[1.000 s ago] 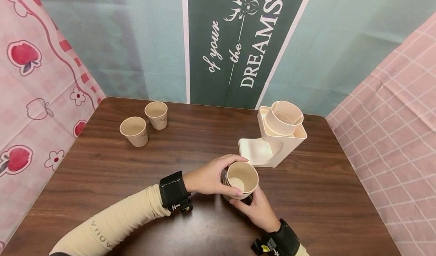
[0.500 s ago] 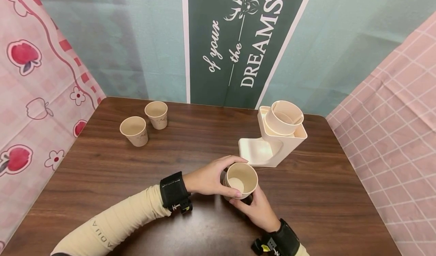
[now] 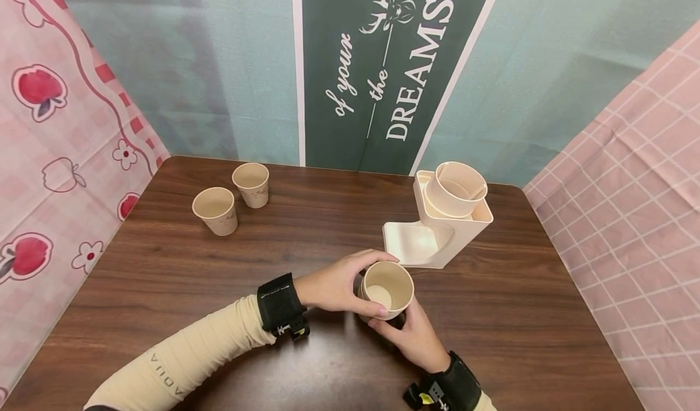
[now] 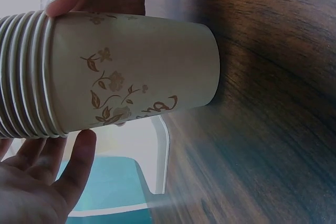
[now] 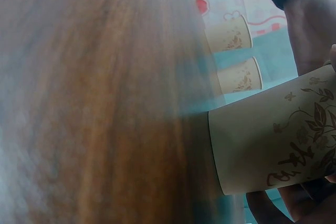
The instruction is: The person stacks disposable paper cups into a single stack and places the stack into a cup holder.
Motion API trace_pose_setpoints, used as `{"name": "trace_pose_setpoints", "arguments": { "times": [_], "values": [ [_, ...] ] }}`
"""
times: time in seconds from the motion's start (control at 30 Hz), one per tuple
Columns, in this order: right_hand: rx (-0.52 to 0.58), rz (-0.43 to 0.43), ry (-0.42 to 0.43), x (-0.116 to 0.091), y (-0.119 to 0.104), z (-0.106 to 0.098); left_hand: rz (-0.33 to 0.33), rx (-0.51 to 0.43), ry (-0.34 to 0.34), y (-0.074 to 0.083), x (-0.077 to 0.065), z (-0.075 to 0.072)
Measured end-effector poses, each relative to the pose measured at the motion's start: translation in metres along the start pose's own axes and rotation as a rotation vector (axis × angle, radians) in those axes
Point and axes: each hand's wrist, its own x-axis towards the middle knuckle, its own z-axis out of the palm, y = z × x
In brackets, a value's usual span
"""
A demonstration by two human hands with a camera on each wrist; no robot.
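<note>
A stack of paper cups is held upright between both hands, front of centre in the head view. Several rims lie tightly nested at its top, and brown flowers and lettering decorate the side. My left hand grips the stack near the rims from the left, thumb in front and fingers behind. Lower on the right side, my right hand holds it, with the thumb at the front. The cup base is right at the tabletop in the right wrist view. Some fingers are hidden behind the stack.
Two single paper cups, a nearer one and a farther one, stand upright at the back left. A cream stand with a round cup-like holder on top is just behind the hands, on the right. Fabric backdrops border the wooden table.
The top cup's rim has shifted very slightly left and down since one second ago. Both hands keep nearly the same hold, and the other cups and the stand have stayed in place.
</note>
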Motion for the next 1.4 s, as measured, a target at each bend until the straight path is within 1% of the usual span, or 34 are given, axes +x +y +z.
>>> {"name": "trace_pose_setpoints", "arguments": {
  "times": [0.07,0.1,0.3,0.33,0.53,0.67,0.83,1.0,1.07,1.23,1.3,1.4],
  "values": [
    [0.003,-0.003,0.001,-0.001,0.008,0.001,-0.007,-0.004,-0.004,-0.001,0.000,0.000],
    [0.004,-0.003,0.001,-0.001,0.007,0.001,-0.009,-0.005,-0.006,0.000,0.000,0.000],
    [0.024,-0.012,-0.003,0.001,-0.019,-0.003,-0.020,0.018,-0.016,0.001,0.001,-0.002],
    [0.025,-0.013,-0.003,0.001,-0.021,-0.003,-0.021,0.020,-0.019,0.001,0.001,-0.002],
    [0.015,-0.008,-0.009,0.001,-0.019,-0.005,-0.007,0.025,-0.034,0.001,0.003,-0.002],
    [0.013,-0.015,-0.015,0.001,-0.018,-0.005,0.008,0.026,-0.021,0.003,0.003,-0.005],
    [0.018,-0.016,-0.022,0.002,-0.019,-0.004,0.031,0.024,0.059,0.009,0.004,-0.015],
    [0.027,0.003,0.004,0.001,-0.020,-0.004,0.082,0.020,0.136,0.013,0.003,-0.034],
    [0.034,0.001,0.011,0.002,-0.020,-0.004,0.088,0.026,0.172,0.015,0.001,-0.042],
    [0.043,0.010,0.018,0.001,-0.020,-0.004,0.063,0.098,0.289,0.014,-0.011,-0.065],
    [0.043,0.018,0.014,0.001,-0.020,-0.004,0.062,0.139,0.340,0.011,-0.018,-0.076],
    [0.041,0.027,0.005,0.001,-0.020,-0.003,0.051,0.210,0.428,0.011,-0.031,-0.096]
  ]
}}
